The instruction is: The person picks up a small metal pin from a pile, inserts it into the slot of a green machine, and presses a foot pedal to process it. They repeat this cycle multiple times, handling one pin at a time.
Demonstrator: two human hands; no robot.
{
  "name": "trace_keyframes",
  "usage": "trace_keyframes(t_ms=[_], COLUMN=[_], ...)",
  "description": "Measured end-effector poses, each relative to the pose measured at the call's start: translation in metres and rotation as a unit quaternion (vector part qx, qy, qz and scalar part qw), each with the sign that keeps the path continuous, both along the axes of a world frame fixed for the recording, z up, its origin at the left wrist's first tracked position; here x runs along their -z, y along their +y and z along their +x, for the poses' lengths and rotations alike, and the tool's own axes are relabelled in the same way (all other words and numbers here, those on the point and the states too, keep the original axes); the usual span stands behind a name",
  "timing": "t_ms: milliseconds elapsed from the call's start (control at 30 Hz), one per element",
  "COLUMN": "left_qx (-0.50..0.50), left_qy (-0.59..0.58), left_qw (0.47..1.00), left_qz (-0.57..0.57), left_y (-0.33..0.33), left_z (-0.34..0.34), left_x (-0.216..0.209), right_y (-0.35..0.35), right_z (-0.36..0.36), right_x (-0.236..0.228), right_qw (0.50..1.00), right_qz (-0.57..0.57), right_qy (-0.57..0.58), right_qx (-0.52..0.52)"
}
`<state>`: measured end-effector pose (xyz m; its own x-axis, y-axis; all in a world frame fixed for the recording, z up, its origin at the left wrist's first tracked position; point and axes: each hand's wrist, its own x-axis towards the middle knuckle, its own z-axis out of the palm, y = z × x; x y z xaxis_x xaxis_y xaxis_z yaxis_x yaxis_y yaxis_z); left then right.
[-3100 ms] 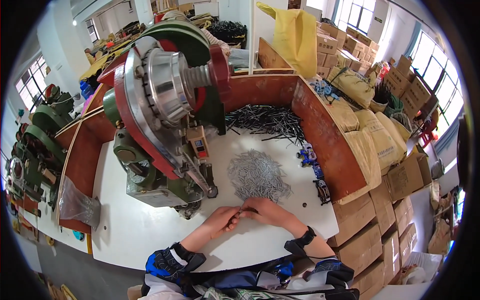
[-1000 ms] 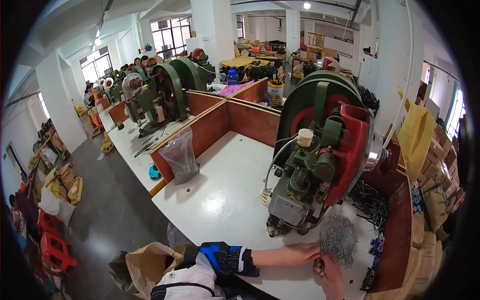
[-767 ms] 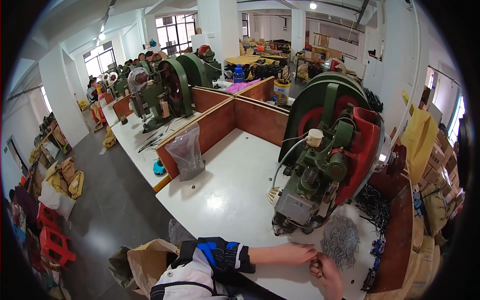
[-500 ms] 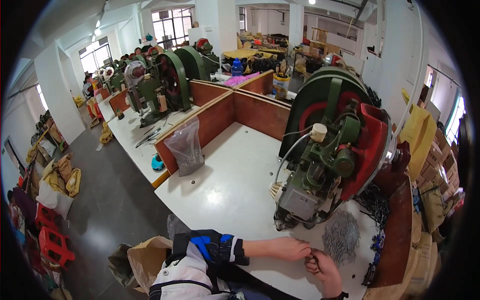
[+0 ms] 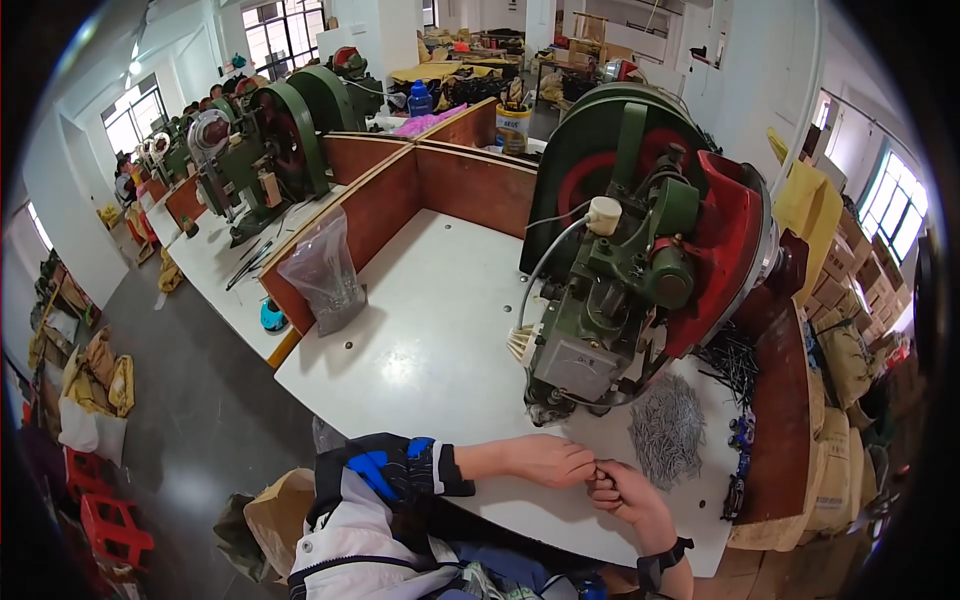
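My left hand [image 5: 557, 461] and my right hand [image 5: 622, 490] meet fingertip to fingertip over the front of the white worktable [image 5: 400, 375]. Both are closed in a pinch, and anything between the fingers is hidden or too small to make out. Just beyond my right hand lies a pile of thin grey metal pins [image 5: 667, 432]. In front of my hands stands a green machine [image 5: 598, 310] with a large wheel and a red guard [image 5: 725, 240]; its lower end is close to the table, a short way from my fingers.
Dark thin rods [image 5: 733, 362] lie by the right wooden partition [image 5: 780, 440]. A clear plastic bag [image 5: 330, 275] of small parts leans on the left partition [image 5: 380, 210]. An open sack [image 5: 275, 520] stands at my left. More green machines [image 5: 250, 160] line the neighbouring tables.
The whole view has shifted, so the table and machine appear farther left and higher. My hands stay pinched together near the pin pile, and more of my right forearm shows.
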<state>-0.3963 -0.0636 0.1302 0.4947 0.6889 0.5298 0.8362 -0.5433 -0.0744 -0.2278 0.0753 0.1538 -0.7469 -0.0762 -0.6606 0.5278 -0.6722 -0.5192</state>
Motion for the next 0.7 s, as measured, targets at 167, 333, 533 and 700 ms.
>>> trace_keyframes(t_ms=[167, 333, 533, 700], left_qx=[-0.003, -0.015, -0.050, -0.080], left_qy=[-0.002, -0.027, -0.106, -0.191], left_qw=[1.000, 0.999, 0.989, 0.962], left_qz=[-0.018, -0.038, -0.093, -0.176], left_y=[0.002, 0.004, 0.004, 0.006], left_z=[-0.002, -0.004, 0.000, 0.001], left_x=[0.005, 0.006, 0.002, -0.004], right_y=[-0.002, -0.002, -0.003, 0.000], right_z=[-0.002, -0.001, -0.001, 0.001], right_x=[0.005, 0.006, 0.008, 0.014], right_qw=[1.000, 0.999, 0.995, 0.991], right_qz=[0.012, 0.008, 0.074, 0.103], right_qy=[-0.005, 0.007, 0.028, 0.041], right_qx=[0.023, 0.040, 0.060, 0.069])
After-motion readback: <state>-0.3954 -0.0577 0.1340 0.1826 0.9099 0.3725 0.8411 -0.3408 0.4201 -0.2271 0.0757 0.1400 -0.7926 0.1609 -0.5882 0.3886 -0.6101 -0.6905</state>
